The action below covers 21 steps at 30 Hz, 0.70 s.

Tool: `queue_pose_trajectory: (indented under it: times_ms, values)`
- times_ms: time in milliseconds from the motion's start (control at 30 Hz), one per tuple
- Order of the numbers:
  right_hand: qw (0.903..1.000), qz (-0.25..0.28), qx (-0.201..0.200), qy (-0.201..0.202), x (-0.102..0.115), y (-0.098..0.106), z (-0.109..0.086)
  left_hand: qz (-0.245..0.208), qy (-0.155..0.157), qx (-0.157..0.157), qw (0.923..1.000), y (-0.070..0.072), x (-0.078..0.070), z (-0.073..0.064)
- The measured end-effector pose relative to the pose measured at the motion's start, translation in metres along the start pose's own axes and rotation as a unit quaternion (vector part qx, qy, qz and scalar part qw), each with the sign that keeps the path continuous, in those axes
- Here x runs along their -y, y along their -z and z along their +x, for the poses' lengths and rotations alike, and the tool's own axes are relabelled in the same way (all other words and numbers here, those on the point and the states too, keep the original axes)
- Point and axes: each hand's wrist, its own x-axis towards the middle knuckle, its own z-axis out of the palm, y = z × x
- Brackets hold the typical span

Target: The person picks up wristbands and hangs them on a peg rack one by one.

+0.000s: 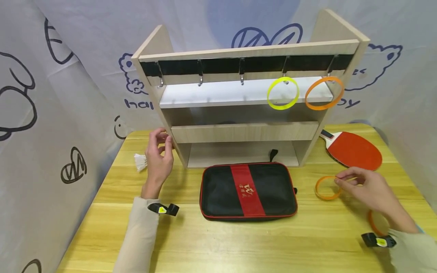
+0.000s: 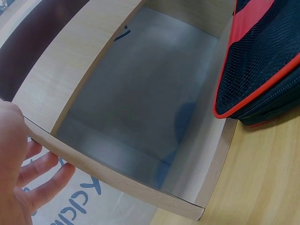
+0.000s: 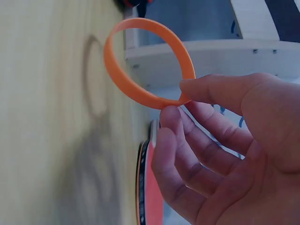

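Note:
My right hand [image 1: 367,185] pinches an orange silicone wristband [image 3: 140,96] at its edge, between thumb and fingertips. The band is held above the wooden table, its shadow falling on the surface. Beside the left side panel [image 2: 117,178] of a wooden hook rack [image 1: 246,132] is my left hand [image 1: 159,159], its loosely bent fingers [image 2: 44,168] against the outer face. On the rack's two rightmost hooks hang a yellow wristband [image 1: 269,94] and an orange one. Another orange wristband [image 1: 373,225] shows beneath my right wrist, partly hidden by it.
A black zipped case [image 1: 218,193] with a red stripe lies at the rack's front. A red table tennis bat [image 1: 356,151] lies right of the rack, a white shuttlecock [image 1: 140,162] left of it. Drawn-on cloth hangs behind and at both sides of the table [image 1: 239,246].

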Motion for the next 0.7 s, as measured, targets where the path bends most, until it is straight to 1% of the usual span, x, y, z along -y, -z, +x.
queue_pose_trajectory:
  times_ms: [167, 467, 567, 700]
  values:
    - [0.9995, 0.031, -0.003, 0.01, 0.015, -0.001, 0.005, 0.001, -0.001, 0.0, 1.0, 0.0, 0.0, -0.001]
    - [0.9937, 0.111, 0.011, -0.008, 0.037, 0.001, 0.012, 0.002, -0.004, -0.004, 1.0, 0.0, 0.0, -0.001]
    - [0.9901, 0.139, 0.014, -0.011, 0.044, 0.0, 0.014, 0.001, -0.002, -0.004, 1.0, -0.001, 0.0, -0.001]
    - [0.9808, 0.194, 0.02, -0.008, 0.055, -0.002, 0.018, 0.005, 0.002, -0.003, 1.0, -0.001, -0.001, -0.001]
